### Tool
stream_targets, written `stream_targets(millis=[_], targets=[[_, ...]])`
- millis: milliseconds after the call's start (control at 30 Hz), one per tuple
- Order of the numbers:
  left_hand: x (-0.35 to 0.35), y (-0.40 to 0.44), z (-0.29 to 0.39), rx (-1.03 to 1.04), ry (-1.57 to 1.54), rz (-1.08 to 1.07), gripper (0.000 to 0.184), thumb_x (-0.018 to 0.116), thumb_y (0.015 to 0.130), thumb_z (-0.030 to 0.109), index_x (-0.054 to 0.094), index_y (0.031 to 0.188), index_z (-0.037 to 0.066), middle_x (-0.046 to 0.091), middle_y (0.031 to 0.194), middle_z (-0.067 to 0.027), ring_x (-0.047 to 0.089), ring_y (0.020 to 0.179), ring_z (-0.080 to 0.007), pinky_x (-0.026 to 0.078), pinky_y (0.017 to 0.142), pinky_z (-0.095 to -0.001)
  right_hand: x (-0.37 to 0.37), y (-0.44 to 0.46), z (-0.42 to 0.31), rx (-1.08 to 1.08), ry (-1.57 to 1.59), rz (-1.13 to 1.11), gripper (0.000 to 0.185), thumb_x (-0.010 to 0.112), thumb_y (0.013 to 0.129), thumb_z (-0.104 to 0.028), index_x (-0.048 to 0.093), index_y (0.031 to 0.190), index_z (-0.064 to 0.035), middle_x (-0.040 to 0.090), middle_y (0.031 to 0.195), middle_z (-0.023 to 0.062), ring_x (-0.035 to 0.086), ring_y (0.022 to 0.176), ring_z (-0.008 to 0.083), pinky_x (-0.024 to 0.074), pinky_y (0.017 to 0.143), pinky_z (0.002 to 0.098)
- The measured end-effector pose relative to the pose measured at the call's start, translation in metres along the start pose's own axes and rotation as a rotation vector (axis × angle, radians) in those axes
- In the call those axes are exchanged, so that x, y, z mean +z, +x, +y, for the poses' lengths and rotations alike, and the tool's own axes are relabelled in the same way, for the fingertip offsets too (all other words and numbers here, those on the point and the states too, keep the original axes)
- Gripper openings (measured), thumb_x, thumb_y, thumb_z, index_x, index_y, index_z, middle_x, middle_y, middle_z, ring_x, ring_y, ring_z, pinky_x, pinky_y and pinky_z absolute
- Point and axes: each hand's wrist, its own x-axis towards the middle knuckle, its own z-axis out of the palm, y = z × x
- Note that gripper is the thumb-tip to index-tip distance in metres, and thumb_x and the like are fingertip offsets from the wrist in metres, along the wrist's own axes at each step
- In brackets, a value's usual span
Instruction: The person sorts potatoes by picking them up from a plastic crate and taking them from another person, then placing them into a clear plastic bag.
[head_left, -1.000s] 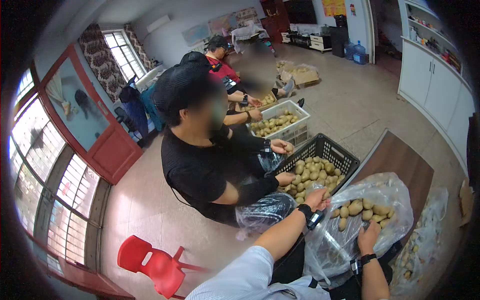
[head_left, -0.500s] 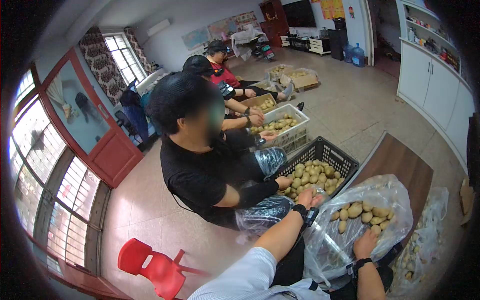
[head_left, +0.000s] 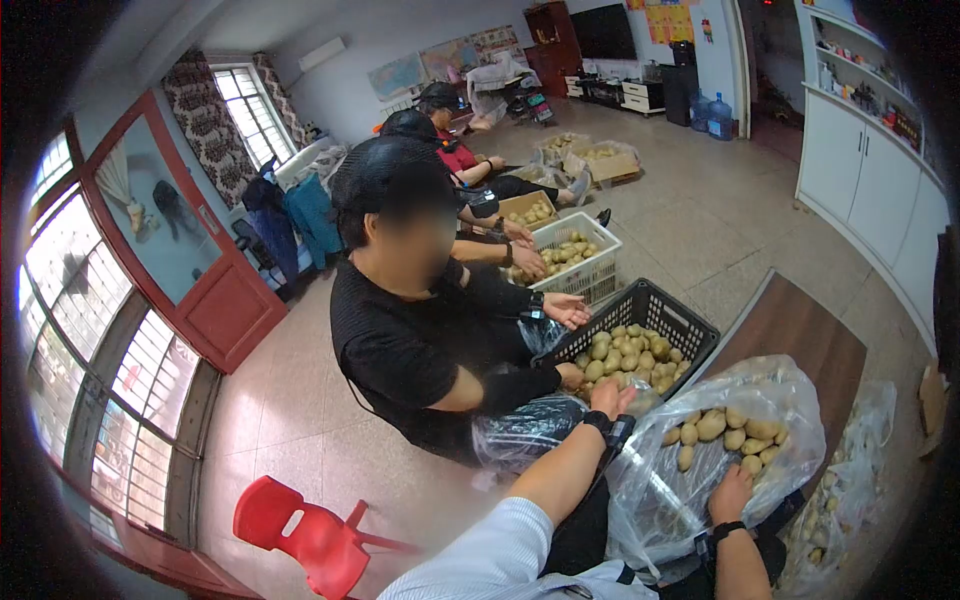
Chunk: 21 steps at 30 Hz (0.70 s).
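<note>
My left hand [head_left: 612, 398] is held out by the near corner of a black plastic crate [head_left: 690, 325] filled with potatoes [head_left: 630, 350]. Its fingers are stretched out, and I see nothing in them. My right hand [head_left: 732, 495] is lowered into a clear plastic bag [head_left: 650, 500], back toward me, beside a group of loose potatoes [head_left: 735, 438]. The fingertips of that hand point down next to the nearest potatoes and are partly hidden, so their grip does not show. The bag lies spread open in front of me, over the end of a brown board [head_left: 790, 325].
A person in black [head_left: 400, 340] sits close on my left, one hand at the black crate. Farther back, others sit by a white crate [head_left: 600, 270] and cardboard boxes [head_left: 605, 165] of potatoes. A red chair [head_left: 305, 535] and another filled plastic bag [head_left: 850, 480] flank me.
The nearest person has leaned back a little, and a hand now shows palm up above the black crate's far side. My left hand's fingers have shifted slightly; my right hand stays put.
</note>
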Motion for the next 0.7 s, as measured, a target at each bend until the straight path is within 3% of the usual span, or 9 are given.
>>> stream_targets(millis=[100,200,267,400,500,567,700], targets=[[0.004,-0.003,0.002,-0.011,-0.035,0.048,0.021,0.039,0.092,0.006,0.045,0.108,-0.006,0.052,0.108,-0.0192,0.06,0.098,-0.0386,0.058,0.074,-0.0447,-0.006,-0.003,-0.002,-0.016,0.061,0.021,0.035,0.061,0.07,-0.004,0.05,0.103,-0.0009,0.051,0.109,0.0176,0.051,0.099,0.0376,0.0444,0.085,0.0439],[0.001,0.001,-0.001,0.107,-0.037,-0.006,0.019,0.042,0.09,0.004,0.047,0.104,-0.006,0.053,0.104,-0.0181,0.061,0.096,-0.0374,0.058,0.077,-0.0461,0.005,-0.005,0.002,0.034,0.08,-0.031,0.037,0.062,0.07,-0.003,0.05,0.105,-0.0005,0.05,0.11,0.0177,0.052,0.1,0.0371,0.0445,0.085,0.0436],[-0.002,0.006,0.0,0.054,-0.028,-0.086,0.036,0.042,0.089,0.005,0.039,0.124,0.002,0.052,0.107,-0.014,0.059,0.095,-0.0318,0.056,0.074,-0.0403,0.009,-0.005,0.003,0.043,0.064,-0.052,0.036,0.061,0.072,-0.003,0.05,0.106,-0.0003,0.05,0.11,0.0176,0.052,0.1,0.0368,0.0446,0.085,0.0435],[-0.007,0.022,-0.009,0.081,-0.056,-0.106,0.035,0.047,0.089,0.005,0.042,0.124,0.002,0.054,0.106,-0.0122,0.058,0.092,-0.0273,0.054,0.079,-0.0393,0.012,-0.004,0.005,0.053,0.07,-0.086,0.03,0.052,0.076,0.001,0.05,0.106,-0.0002,0.051,0.11,0.0193,0.05,0.1,0.0384,0.0438,0.086,0.0447],[-0.02,0.046,-0.023,0.134,-0.045,-0.179,0.032,0.051,0.089,0.007,0.045,0.12,0.002,0.054,0.105,-0.0104,0.057,0.088,-0.024,0.052,0.083,-0.0376,0.016,-0.004,0.005,0.063,0.087,-0.136,0.03,0.055,0.076,-0.001,0.05,0.106,-0.0002,0.052,0.109,0.019,0.05,0.1,0.0377,0.0435,0.087,0.0437],[-0.017,0.041,-0.026,0.166,0.075,-0.157,0.015,0.055,0.087,0.005,0.051,0.101,0.001,0.053,0.098,-0.0117,0.06,0.087,-0.0252,0.055,0.078,-0.0406,0.013,-0.004,0.003,0.024,0.087,-0.123,0.026,0.054,0.08,-0.003,0.052,0.105,-0.0005,0.053,0.107,0.0182,0.051,0.1,0.038,0.0445,0.086,0.0451],[0.021,-0.026,-0.002,0.064,0.148,-0.141,0.022,0.057,0.087,0.009,0.049,0.106,0.001,0.053,0.097,-0.0115,0.06,0.086,-0.0247,0.056,0.072,-0.0398,-0.046,-0.004,-0.024,0.003,0.207,-0.167,0.022,0.054,0.085,-0.012,0.052,0.103,0.0014,0.055,0.105,0.0203,0.051,0.1,0.0403,0.0448,0.085,0.0473]])
